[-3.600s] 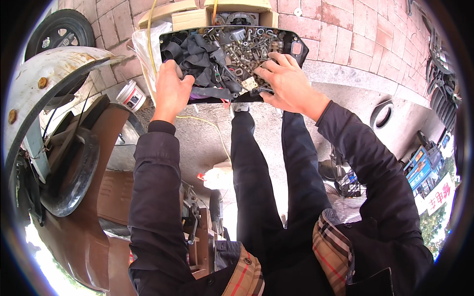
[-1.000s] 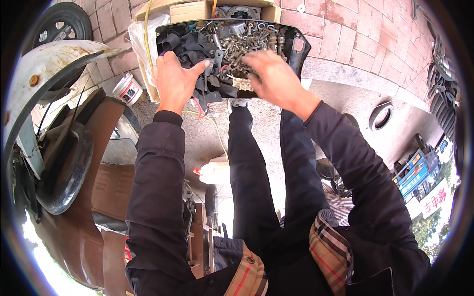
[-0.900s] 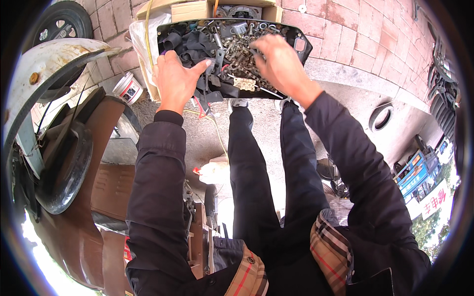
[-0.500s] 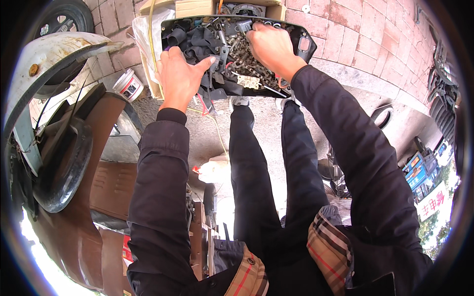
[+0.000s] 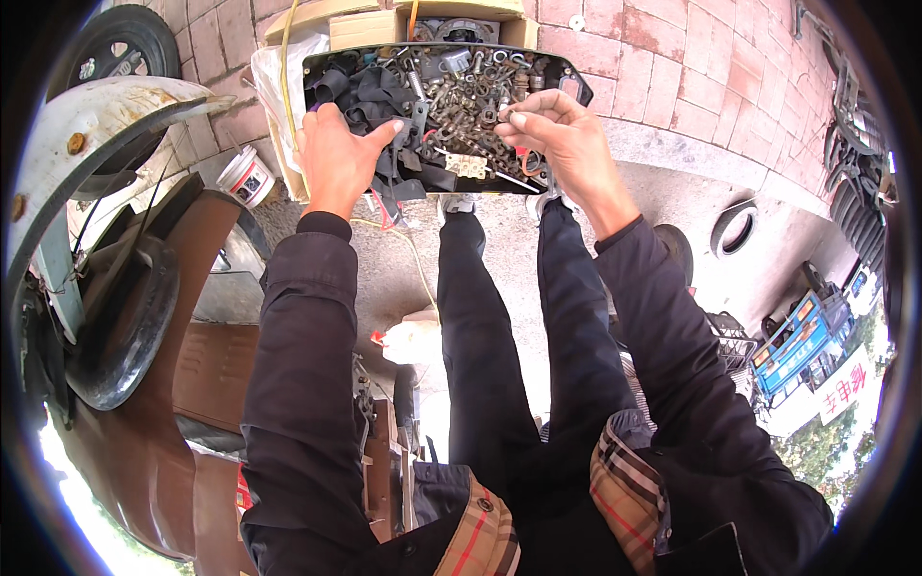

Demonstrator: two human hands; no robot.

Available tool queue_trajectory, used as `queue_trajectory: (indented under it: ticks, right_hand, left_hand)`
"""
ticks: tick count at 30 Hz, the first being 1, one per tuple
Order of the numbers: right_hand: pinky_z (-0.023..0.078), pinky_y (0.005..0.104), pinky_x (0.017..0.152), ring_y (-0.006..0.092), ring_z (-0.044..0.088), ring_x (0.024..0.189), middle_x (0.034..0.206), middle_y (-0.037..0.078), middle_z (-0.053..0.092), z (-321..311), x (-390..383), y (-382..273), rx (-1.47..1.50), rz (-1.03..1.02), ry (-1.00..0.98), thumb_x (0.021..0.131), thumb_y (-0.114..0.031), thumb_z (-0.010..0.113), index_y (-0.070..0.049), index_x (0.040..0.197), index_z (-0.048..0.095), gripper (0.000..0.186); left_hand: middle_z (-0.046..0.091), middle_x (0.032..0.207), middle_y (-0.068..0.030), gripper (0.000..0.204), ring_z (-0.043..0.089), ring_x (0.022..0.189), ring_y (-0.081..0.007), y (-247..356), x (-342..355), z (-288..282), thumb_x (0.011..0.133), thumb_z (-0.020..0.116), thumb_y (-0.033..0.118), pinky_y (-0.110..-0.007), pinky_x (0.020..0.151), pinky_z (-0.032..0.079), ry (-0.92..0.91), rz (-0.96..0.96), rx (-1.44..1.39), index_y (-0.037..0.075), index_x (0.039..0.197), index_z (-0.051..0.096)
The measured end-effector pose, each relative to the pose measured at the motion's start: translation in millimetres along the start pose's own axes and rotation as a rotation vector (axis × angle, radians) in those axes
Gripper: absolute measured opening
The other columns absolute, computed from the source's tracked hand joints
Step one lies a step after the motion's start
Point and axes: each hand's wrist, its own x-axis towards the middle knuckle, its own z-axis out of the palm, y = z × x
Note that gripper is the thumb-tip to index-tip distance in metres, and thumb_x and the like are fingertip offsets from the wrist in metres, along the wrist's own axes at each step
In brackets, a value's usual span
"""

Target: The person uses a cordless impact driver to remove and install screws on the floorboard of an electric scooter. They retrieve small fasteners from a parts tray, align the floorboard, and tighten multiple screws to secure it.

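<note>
A black tray (image 5: 423,50) full of metal hardware and black strips lies in front of me. At its left wall, my left hand (image 5: 338,161) curls its fingers over the side, with the thumb stretched over the black strips (image 5: 379,91). My right hand (image 5: 569,146) is raised above the tray's right part. Its thumb and forefinger pinch together; what is between them is too small to make out. Below lie loose nuts and bolts (image 5: 471,101), a pale terminal block (image 5: 466,166) and a white rod (image 5: 517,180).
Cardboard boxes (image 5: 365,31) stand behind the tray. A white bucket (image 5: 247,178) is to its left, near a wheel (image 5: 120,43) and brown scooter panels (image 5: 216,360). A tyre (image 5: 736,230) lies on the ground at right. A yellow cord (image 5: 419,252) runs over the ground.
My right hand has moved from the tray's far side toward me and up, now pinching with its fingertips. My left hand keeps its place at the tray's left side.
</note>
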Motion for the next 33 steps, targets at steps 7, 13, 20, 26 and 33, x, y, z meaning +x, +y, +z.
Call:
queue_trajectory:
  ticks: [7, 13, 20, 26, 33]
  right_hand:
    - [0.059, 0.0274, 0.081, 0.0201, 0.077, 0.099, 0.109, 0.012, 0.076, -14, -17, 11, 0.108, -0.037, -0.005, 0.097, 0.000, 0.071, 0.001, 0.127, 0.067, 0.030]
    - [0.058, 0.0277, 0.081, 0.0188, 0.077, 0.099, 0.106, 0.010, 0.077, -22, -25, 10, 0.118, -0.075, -0.036, 0.096, 0.000, 0.072, 0.001, 0.118, 0.072, 0.021]
    - [0.062, 0.0348, 0.084, 0.0246, 0.076, 0.105, 0.113, 0.017, 0.076, -23, -34, -1, 0.092, -0.103, -0.081, 0.099, 0.003, 0.068, 0.002, 0.116, 0.067, 0.017]
    - [0.064, 0.0356, 0.084, 0.0241, 0.077, 0.099, 0.110, 0.018, 0.075, -22, -39, -6, 0.126, -0.162, -0.054, 0.098, 0.005, 0.067, 0.001, 0.112, 0.066, 0.015]
    - [0.060, 0.0276, 0.077, 0.0129, 0.072, 0.086, 0.094, 0.007, 0.073, -22, -45, -5, -0.161, -0.188, 0.118, 0.096, 0.007, 0.069, 0.001, 0.111, 0.066, 0.016]
  left_hand:
    - [0.057, 0.088, -0.0201, 0.071, 0.057, 0.083, -0.0357, 2, 1, -3, 0.072, 0.094, 0.052, -0.049, 0.078, 0.048, -0.062, -0.040, -0.044, -0.006, 0.083, 0.054]
    - [0.050, 0.071, -0.0145, 0.074, 0.049, 0.068, -0.0279, -1, 1, 0, 0.072, 0.094, 0.053, -0.047, 0.068, 0.046, 0.012, 0.053, -0.057, -0.004, 0.071, 0.047]
    - [0.060, 0.093, -0.0230, 0.070, 0.060, 0.088, -0.0394, 5, 2, -5, 0.072, 0.095, 0.051, -0.050, 0.083, 0.048, -0.105, -0.070, -0.025, -0.006, 0.083, 0.056]
    - [0.059, 0.089, -0.0226, 0.070, 0.059, 0.084, -0.0391, 4, 2, -4, 0.072, 0.095, 0.051, -0.051, 0.080, 0.048, -0.070, -0.032, -0.020, -0.006, 0.079, 0.054]
    - [0.058, 0.089, -0.0215, 0.071, 0.058, 0.083, -0.0379, 6, 2, -7, 0.072, 0.095, 0.052, -0.050, 0.079, 0.048, -0.110, -0.060, -0.015, -0.005, 0.077, 0.053]
